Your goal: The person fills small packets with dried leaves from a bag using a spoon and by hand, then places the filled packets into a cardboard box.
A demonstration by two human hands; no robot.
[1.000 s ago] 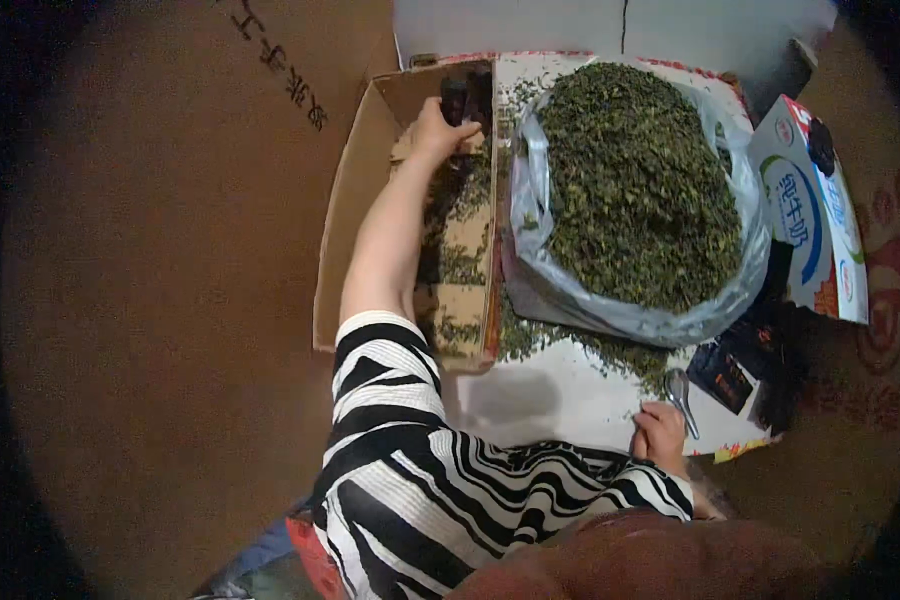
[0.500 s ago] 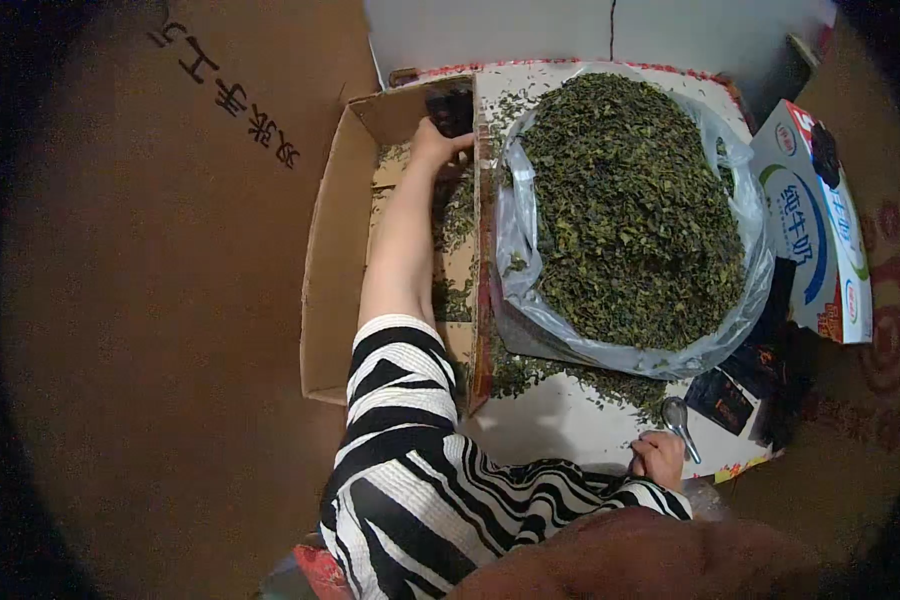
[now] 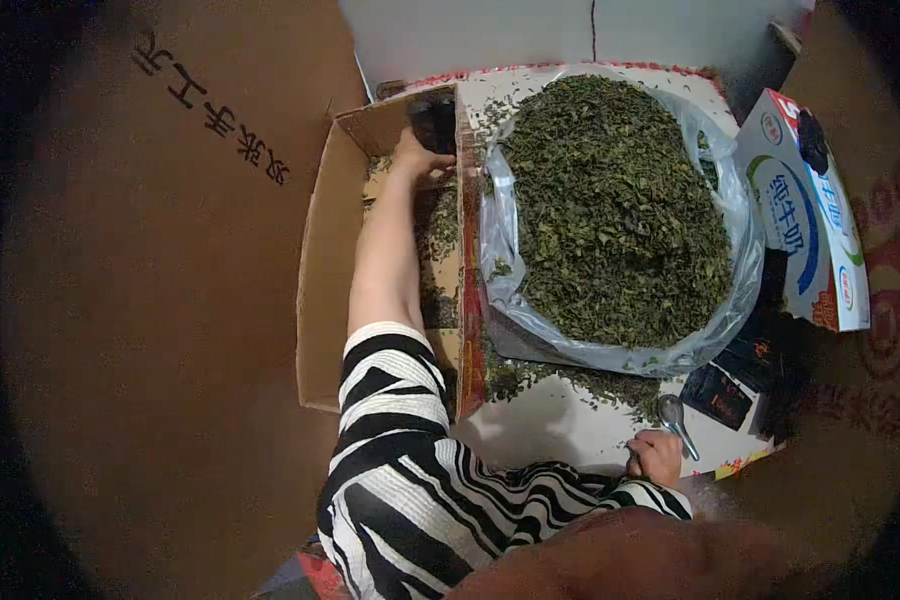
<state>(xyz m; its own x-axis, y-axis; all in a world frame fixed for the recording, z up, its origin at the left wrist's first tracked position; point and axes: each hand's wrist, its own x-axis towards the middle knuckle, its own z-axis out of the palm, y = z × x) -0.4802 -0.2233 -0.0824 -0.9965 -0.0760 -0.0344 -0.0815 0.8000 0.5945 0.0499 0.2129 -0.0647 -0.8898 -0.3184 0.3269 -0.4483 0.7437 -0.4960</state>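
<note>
My left hand (image 3: 420,157) reaches into the far end of a long open cardboard box (image 3: 320,270), against black packets (image 3: 433,120) standing there. Its fingers are partly hidden behind the packets, and the thumb points right; it appears to grip one. My right hand (image 3: 658,456) rests at the near edge of the white table with its fingers curled in. What it may hold is hidden. A metal spoon (image 3: 676,424) lies just beside it. Right of the box, a large clear plastic bag (image 3: 505,285) stands open, heaped with dried green tea leaves (image 3: 625,210).
Flat black packets (image 3: 715,395) lie at the table's right, near a blue and white milk carton (image 3: 792,215) with a dark item on top. Loose leaves are scattered over the white tabletop (image 3: 530,425) and the box floor. A white panel (image 3: 490,35) stands behind.
The whole view has shifted slightly, moving the box, bag and carton a little left. My left hand stays at the black packets, and my right hand stays beside the spoon.
</note>
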